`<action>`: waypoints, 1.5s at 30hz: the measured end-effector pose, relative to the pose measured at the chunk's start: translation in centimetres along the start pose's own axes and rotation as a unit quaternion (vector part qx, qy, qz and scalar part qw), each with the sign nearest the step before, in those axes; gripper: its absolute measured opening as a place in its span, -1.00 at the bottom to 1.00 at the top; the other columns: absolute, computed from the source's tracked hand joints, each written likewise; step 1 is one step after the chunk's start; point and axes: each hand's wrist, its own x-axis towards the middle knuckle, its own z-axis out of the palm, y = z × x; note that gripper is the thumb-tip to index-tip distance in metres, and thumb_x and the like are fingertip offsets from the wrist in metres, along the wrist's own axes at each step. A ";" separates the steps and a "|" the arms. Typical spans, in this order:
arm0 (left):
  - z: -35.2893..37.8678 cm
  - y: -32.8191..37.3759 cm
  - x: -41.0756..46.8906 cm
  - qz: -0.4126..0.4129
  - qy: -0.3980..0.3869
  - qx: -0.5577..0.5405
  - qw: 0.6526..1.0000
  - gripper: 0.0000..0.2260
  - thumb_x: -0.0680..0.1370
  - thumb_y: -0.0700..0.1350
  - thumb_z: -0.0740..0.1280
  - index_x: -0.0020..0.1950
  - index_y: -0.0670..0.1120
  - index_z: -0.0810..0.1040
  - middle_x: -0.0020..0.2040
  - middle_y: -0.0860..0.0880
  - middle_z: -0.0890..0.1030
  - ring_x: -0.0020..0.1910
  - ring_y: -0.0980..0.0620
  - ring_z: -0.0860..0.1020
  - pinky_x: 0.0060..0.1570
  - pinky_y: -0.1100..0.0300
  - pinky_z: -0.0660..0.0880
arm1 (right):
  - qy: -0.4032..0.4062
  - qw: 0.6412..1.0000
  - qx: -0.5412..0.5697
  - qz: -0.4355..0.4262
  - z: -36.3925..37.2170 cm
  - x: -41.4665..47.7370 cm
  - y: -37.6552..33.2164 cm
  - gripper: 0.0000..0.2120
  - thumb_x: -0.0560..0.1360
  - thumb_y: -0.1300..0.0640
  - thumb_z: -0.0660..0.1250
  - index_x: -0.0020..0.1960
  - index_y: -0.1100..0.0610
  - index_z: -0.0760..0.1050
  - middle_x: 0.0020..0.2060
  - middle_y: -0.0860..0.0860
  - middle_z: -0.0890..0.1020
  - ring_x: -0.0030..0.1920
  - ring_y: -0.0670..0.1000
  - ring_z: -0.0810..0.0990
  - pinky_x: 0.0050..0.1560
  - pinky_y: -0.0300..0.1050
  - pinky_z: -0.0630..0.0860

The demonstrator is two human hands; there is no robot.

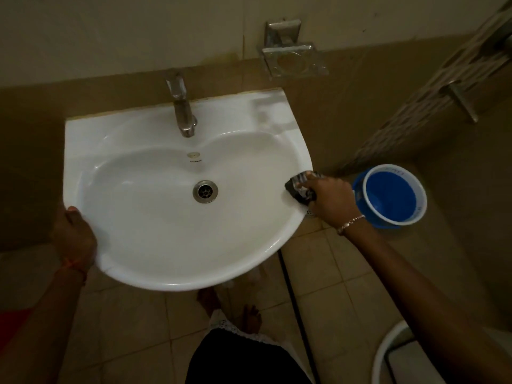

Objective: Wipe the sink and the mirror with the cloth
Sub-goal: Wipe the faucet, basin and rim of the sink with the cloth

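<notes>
My right hand [329, 198] is bunching the cloth [300, 187] tight in curled fingers on the right rim of the sink [83, 139], so the bowl's lying leftward; my left hand [73, 234] is gripping the opposite rim.

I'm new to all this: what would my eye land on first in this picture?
The bright white sink fills the middle of the dim room, with a metal tap at its back. At its right rim the right hand holds a dark cloth on the porcelain, while the left hand grips the left front edge. A blue bucket stands on the floor to the right.
</notes>
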 end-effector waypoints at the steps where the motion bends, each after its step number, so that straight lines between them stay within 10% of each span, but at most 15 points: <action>1: 0.0 0.0 0.0 -0.004 0.002 0.004 1.000 -0.61 0.62 -0.11 0.02 0.35 -0.30 0.36 0.28 -0.39 0.43 0.28 -0.32 0.39 0.33 -0.02 0.26 | -0.020 1.000 -0.015 0.007 -1.0 0.4 -0.3 -0.73 0.45 0.19 0.28 0.14 0.15 0.55 -0.04 0.15 0.64 -0.05 0.15 0.60 -0.11 -0.12 0.47; 9: -0.2 -0.4 0.1 -0.006 -0.011 0.031 0.999 -0.55 0.60 -0.04 0.00 0.31 -0.34 0.36 0.25 -0.41 0.44 0.24 -0.37 0.40 0.28 -0.14 0.31 | 0.090 0.981 0.161 -0.052 -3.4 12.7 -7.0 -0.68 0.49 0.02 0.30 0.22 0.06 0.52 0.17 0.10 0.60 0.19 0.14 0.53 0.13 0.01 0.51; 16: -0.2 -0.6 0.3 0.007 -0.019 0.016 1.000 -0.56 0.61 -0.06 0.01 0.36 -0.34 0.31 0.31 -0.39 0.41 0.31 -0.32 0.36 0.34 -0.04 0.26 | 0.006 0.987 -0.071 -0.141 1.4 18.7 -9.4 -0.54 0.57 0.18 0.09 0.45 -0.05 0.20 0.47 0.01 0.21 0.48 0.15 0.09 0.34 0.14 0.28; 24: -0.4 -0.5 0.2 -0.019 -0.020 0.033 0.999 -0.59 0.63 -0.08 0.02 0.24 -0.40 0.38 0.20 -0.45 0.45 0.19 -0.40 0.40 0.23 -0.18 0.29 | 0.077 0.983 -0.121 -0.110 1.3 12.0 -4.6 -0.52 0.47 0.32 0.23 0.38 0.24 0.29 0.35 0.31 0.34 0.35 0.41 0.25 0.21 0.36 0.32; 31: -0.6 -0.1 0.0 -0.020 -0.019 0.009 1.000 -0.59 0.62 -0.08 0.03 0.32 -0.33 0.36 0.25 -0.40 0.45 0.23 -0.34 0.42 0.27 -0.11 0.34 | -0.106 0.911 -0.397 -0.032 2.5 6.9 -6.0 -0.71 0.53 0.31 0.14 0.21 0.25 0.47 0.19 0.29 0.51 0.22 0.38 0.44 0.06 0.46 0.42; 36: -0.7 0.8 -0.3 -0.028 -0.018 -0.014 0.999 -0.63 0.64 -0.14 0.04 0.40 -0.27 0.30 0.35 -0.33 0.40 0.32 -0.26 0.37 0.34 0.02 0.26 | -0.134 0.964 -0.203 -0.112 2.4 8.9 -10.5 -0.75 0.55 0.03 0.20 0.10 0.14 0.52 0.05 0.10 0.61 0.07 0.19 0.58 0.09 0.11 0.50; 45: -0.7 1.0 -0.4 -0.041 -0.024 -0.022 0.999 -0.65 0.64 -0.16 0.04 0.34 -0.33 0.35 0.28 -0.35 0.45 0.25 -0.29 0.40 0.25 -0.01 0.29 | -0.039 0.788 -0.470 -0.395 6.9 14.0 -10.8 -0.76 0.21 0.06 0.52 -0.12 -0.06 0.68 0.09 -0.10 0.65 0.25 -0.01 0.52 0.35 0.11 0.32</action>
